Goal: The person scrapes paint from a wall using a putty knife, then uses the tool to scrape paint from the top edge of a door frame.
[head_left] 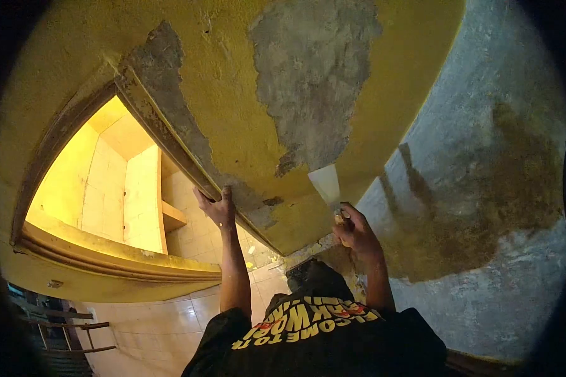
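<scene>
Holding a scraper point(326, 185) closed in the right hand point(356, 234), with the thin, flared blade at rough yellow paint point(233, 94), just below a ragged bare grey patch point(314, 69). Resting the left hand point(216, 210), thumb spread, on a worn brown frame point(170, 141) around a brightly lit opening point(107, 182). At right, mottled grey wall point(484, 56) with a broad brown stain point(471, 207).

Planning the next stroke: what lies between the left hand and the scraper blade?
Only wall, in the head view: from left hand to scraper blade, a grey patch, a small dark spot, then yellow paint.
</scene>
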Available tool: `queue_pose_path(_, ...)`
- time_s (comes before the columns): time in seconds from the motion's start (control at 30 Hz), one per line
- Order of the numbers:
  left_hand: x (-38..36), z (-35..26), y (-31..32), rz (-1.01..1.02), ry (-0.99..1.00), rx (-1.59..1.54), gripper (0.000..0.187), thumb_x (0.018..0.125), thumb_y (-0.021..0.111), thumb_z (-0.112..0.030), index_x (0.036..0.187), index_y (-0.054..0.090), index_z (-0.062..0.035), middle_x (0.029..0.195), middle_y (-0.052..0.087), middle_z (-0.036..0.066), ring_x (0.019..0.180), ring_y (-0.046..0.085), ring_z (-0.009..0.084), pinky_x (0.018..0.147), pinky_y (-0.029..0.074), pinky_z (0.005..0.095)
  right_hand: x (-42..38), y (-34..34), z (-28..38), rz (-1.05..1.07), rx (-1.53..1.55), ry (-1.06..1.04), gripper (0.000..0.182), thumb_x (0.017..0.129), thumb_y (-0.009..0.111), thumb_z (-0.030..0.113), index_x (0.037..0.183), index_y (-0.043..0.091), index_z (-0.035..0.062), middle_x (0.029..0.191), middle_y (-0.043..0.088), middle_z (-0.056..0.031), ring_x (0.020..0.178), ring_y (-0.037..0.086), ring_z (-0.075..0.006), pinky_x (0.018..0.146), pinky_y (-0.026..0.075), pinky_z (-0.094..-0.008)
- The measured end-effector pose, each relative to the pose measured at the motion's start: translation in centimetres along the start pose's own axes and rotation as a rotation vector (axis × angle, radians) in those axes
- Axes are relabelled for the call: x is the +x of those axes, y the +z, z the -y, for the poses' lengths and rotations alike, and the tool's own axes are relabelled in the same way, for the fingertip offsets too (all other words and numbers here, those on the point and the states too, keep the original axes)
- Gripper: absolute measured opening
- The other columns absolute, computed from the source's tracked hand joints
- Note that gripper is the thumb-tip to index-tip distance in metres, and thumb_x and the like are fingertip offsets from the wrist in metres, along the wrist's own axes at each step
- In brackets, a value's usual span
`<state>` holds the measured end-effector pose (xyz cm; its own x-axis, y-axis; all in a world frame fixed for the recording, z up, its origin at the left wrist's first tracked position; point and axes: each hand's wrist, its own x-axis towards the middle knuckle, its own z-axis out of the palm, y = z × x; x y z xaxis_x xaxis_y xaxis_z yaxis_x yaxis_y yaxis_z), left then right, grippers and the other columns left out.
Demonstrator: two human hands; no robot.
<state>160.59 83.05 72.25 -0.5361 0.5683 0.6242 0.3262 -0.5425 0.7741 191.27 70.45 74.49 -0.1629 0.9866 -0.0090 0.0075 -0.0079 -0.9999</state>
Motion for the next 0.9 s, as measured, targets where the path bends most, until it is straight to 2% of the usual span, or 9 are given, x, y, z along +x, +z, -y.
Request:
queue_pose_path(0.13, -0.1, -0.8, 0.0, 0.007, -0.003, 0.042, 0.080, 0.067, 0.068, -0.059, 0.110, 0.043, 0.0038, 0.093, 0.053, 0.011, 0.086, 0.053, 0.0211, 0.075, 0.045, 0.0336, -1.3, -1.9, 3.5, -0.006, -0.201, -0.216, 0.050, 0.079, 0.054, -0.004, 0.127, 0.041, 0.0018, 0.107, 0.044, -0.0087, 0.075, 0.055, -0.0153, 0.068, 0.048, -0.0270)
queue_pose_path(0.2, -0.1, -0.7, 0.0, -0.009, 0.010, 0.046, 0.081, 0.068, 0.068, -0.059, 0.111, 0.042, 0.0040, 0.092, 0.053, 0.011, 0.085, 0.053, 0.0207, 0.074, 0.045, 0.0333, -1.7, -2.4, 8.1, -0.043, -0.128, -0.123, 0.053, 0.077, 0.056, -0.005, 0.127, 0.042, 0.0044, 0.107, 0.049, -0.0104, 0.077, 0.057, -0.0175, 0.072, 0.049, -0.0289)
queue_pose_path(0.3, -0.1, -1.3, 0.3, -0.020, 0.013, 0.034, 0.081, 0.068, 0.067, -0.059, 0.113, 0.041, 0.0042, 0.090, 0.053, 0.011, 0.083, 0.053, 0.0203, 0.074, 0.045, 0.0325, -1.1, -4.6, 11.6, -0.147, -0.419, -0.178, 0.044, 0.076, 0.059, -0.003, 0.119, 0.048, 0.0037, 0.099, 0.056, -0.0120, 0.077, 0.057, -0.0180, 0.072, 0.049, -0.0286)
queue_pose_path(0.4, -0.5, 0.5, -0.2, -0.021, 0.004, 0.023, 0.081, 0.069, 0.066, -0.059, 0.113, 0.041, 0.0045, 0.090, 0.053, 0.011, 0.081, 0.054, 0.0203, 0.072, 0.045, 0.0315, 0.0, -6.2, 14.9, -0.243, -0.293, -0.458, 0.036, 0.073, 0.066, 0.000, 0.106, 0.054, 0.0037, 0.089, 0.061, -0.0131, 0.076, 0.059, -0.0194, 0.072, 0.050, -0.0293)
queue_pose_path(0.47, -0.2, 0.4, -0.2, -0.024, 0.004, 0.028, 0.081, 0.070, 0.066, -0.059, 0.112, 0.041, 0.0047, 0.091, 0.054, 0.012, 0.081, 0.054, 0.0204, 0.071, 0.045, 0.0311, 0.7, -7.3, 17.6, -0.294, -0.472, -0.689, 0.031, 0.068, 0.072, 0.004, 0.095, 0.055, 0.0038, 0.084, 0.062, -0.0126, 0.073, 0.061, -0.0200, 0.071, 0.051, -0.0301)
queue_pose_path(0.57, 0.0, -1.1, -0.2, 0.018, 0.012, 0.031, 0.081, 0.069, 0.065, -0.062, 0.109, 0.042, 0.0047, 0.088, 0.054, 0.012, 0.079, 0.055, 0.0200, 0.069, 0.046, 0.0312, 3.0, -9.4, 19.7, -0.158, -0.383, -0.949, 0.033, 0.066, 0.075, 0.006, 0.091, 0.054, 0.0026, 0.087, 0.061, -0.0141, 0.071, 0.061, -0.0207, 0.068, 0.052, -0.0317)
queue_pose_path(0.67, 0.1, -1.3, -0.1, 0.004, 0.029, 0.127, 0.084, 0.067, 0.063, -0.067, 0.107, 0.042, 0.0042, 0.081, 0.054, 0.010, 0.076, 0.056, 0.0195, 0.067, 0.047, 0.0320, 4.3, -6.8, 21.9, -0.336, 0.021, -0.862, 0.030, 0.068, 0.074, 0.006, 0.090, 0.053, 0.0012, 0.087, 0.060, -0.0151, 0.069, 0.060, -0.0198, 0.063, 0.052, -0.0311)
queue_pose_path(0.8, 0.0, -1.2, -0.3, 0.001, 0.033, 0.116, 0.083, 0.065, 0.063, -0.068, 0.103, 0.043, 0.0024, 0.077, 0.054, 0.009, 0.074, 0.057, 0.0195, 0.065, 0.047, 0.0322, 8.2, -4.5, 21.8, -0.230, 0.049, -0.929, 0.029, 0.074, 0.072, 0.011, 0.093, 0.052, 0.0018, 0.090, 0.057, -0.0105, 0.071, 0.060, -0.0197, 0.055, 0.053, -0.0305)
queue_pose_path(0.9, 0.2, -0.7, -0.3, 0.014, 0.018, 0.092, 0.081, 0.064, 0.064, -0.068, 0.101, 0.044, 0.0014, 0.079, 0.054, 0.009, 0.074, 0.056, 0.0192, 0.065, 0.046, 0.0322, 9.1, -3.5, 22.2, -0.217, 0.163, -0.779, 0.028, 0.072, 0.071, 0.004, 0.093, 0.052, 0.0014, 0.087, 0.060, -0.0166, 0.071, 0.063, -0.0226, 0.056, 0.052, -0.0300)
